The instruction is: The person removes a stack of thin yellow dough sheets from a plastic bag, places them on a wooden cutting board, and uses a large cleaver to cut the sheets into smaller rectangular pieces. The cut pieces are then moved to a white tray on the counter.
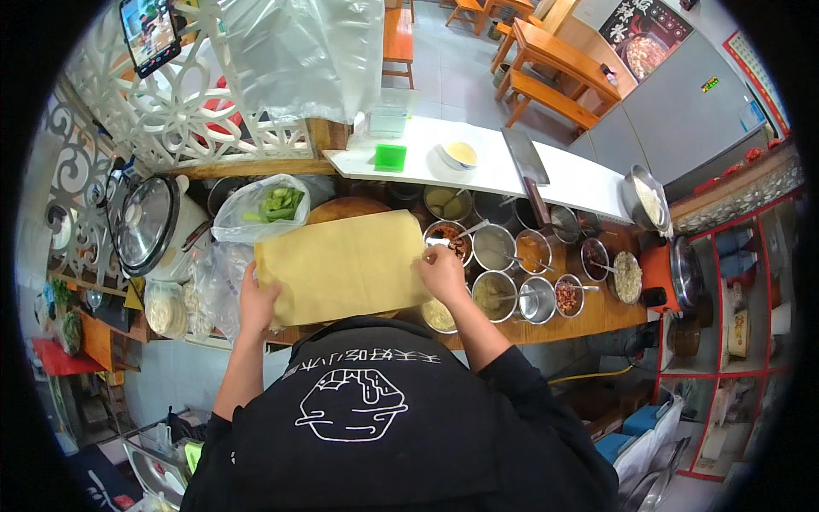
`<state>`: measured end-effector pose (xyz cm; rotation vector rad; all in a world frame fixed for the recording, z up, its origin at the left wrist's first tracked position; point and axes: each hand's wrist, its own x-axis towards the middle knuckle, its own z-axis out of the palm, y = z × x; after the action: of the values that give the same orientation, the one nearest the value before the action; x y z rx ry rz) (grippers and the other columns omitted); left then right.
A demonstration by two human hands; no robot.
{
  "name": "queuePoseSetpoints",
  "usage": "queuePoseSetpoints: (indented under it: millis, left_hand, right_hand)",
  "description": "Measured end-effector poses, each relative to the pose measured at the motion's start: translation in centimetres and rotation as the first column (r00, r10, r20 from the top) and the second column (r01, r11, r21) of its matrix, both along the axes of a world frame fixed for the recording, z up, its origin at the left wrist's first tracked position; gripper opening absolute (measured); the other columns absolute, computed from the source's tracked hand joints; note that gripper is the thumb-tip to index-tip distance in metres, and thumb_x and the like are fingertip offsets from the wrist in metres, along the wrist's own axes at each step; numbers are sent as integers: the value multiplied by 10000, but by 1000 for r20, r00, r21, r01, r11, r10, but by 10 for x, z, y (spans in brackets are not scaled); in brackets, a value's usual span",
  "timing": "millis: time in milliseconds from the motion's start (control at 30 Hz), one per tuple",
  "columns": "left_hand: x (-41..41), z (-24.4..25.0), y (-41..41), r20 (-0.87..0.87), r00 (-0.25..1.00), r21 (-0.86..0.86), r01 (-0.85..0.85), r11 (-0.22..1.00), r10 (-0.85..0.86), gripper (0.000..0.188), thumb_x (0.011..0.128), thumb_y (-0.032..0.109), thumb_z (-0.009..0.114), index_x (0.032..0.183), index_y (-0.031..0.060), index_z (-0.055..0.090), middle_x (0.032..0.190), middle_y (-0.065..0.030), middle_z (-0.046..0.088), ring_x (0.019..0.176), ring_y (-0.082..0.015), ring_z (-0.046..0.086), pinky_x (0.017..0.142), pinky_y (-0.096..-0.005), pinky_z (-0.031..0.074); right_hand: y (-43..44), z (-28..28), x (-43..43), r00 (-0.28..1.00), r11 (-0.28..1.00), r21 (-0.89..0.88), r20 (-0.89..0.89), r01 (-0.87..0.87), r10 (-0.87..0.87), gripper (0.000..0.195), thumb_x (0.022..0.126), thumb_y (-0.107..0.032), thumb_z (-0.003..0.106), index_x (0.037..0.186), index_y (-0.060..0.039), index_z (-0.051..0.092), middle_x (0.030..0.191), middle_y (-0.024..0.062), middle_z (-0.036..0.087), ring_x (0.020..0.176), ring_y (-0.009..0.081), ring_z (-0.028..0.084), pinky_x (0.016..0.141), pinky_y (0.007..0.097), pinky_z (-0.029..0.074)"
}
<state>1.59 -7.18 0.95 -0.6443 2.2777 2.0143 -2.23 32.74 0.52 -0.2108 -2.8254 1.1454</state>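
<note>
A large pale-yellow rectangular sheet (345,269), perhaps a thin board, lies in front of me, slightly tilted. My left hand (257,297) holds its left edge, thumb on top and fingers mostly hidden. At the right edge, my right hand (443,272) grips it with curled fingers. Just beyond that hand is a metal pot of dark red chilli condiment (457,240) with a spoon in it. Part of a round wooden board (345,208) shows behind the sheet. Next to the sheet's far left corner sits a plastic bag of chopped green vegetables (278,206).
Several metal condiment pots (536,299) stand on the wooden counter (576,326) to the right. A cleaver (530,163) and a bowl (461,155) rest on the white shelf (416,137) beyond. A lidded cooker (147,217) and bagged round wrappers (165,310) are at left.
</note>
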Motion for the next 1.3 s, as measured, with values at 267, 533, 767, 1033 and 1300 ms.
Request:
queuePoseSetpoints:
  millis: [267,533,767,1033,1300]
  left_hand:
    - [1,-23,-5,-13,999,28,-30,999,31,679,889,-29,664,1507,-40,383,1197,-158,677,986,-199,673,837,-317,547]
    - [1,-21,-7,17,995,42,-96,995,95,661,886,-2,677,1486,-41,404,1058,-134,708,858,-179,673,740,-302,541]
    - [2,-17,-9,44,996,-28,-72,997,74,614,874,39,710,1422,-86,462,1148,-177,688,926,-200,683,763,-309,550]
    - [1,-36,-12,52,991,-42,-123,991,125,557,854,22,717,1360,-63,501,1087,-147,687,855,-201,678,722,-319,544]
    - [-7,-42,-10,112,982,-139,-134,981,150,385,848,89,746,1183,-53,620,970,-112,691,823,-191,666,708,-335,540]
  right_hand:
    - [-6,-15,-17,977,991,-114,209,63,-39,380,751,-300,840,871,21,678,845,208,717,817,360,706,764,434,548]
    - [-2,-2,-19,955,927,-343,292,152,-49,317,788,-262,827,776,7,661,700,122,670,649,227,635,639,394,501]
    - [6,-26,-22,970,920,-363,233,149,-65,264,818,-235,785,797,2,669,710,96,669,656,198,626,626,382,498]
    - [6,-15,-18,959,891,-423,281,165,-44,244,861,-188,788,760,-34,628,660,-9,579,596,99,507,540,307,411]
    - [5,-30,-16,981,959,-243,161,149,-112,257,845,-163,810,772,-17,612,690,41,629,610,133,560,553,324,449]
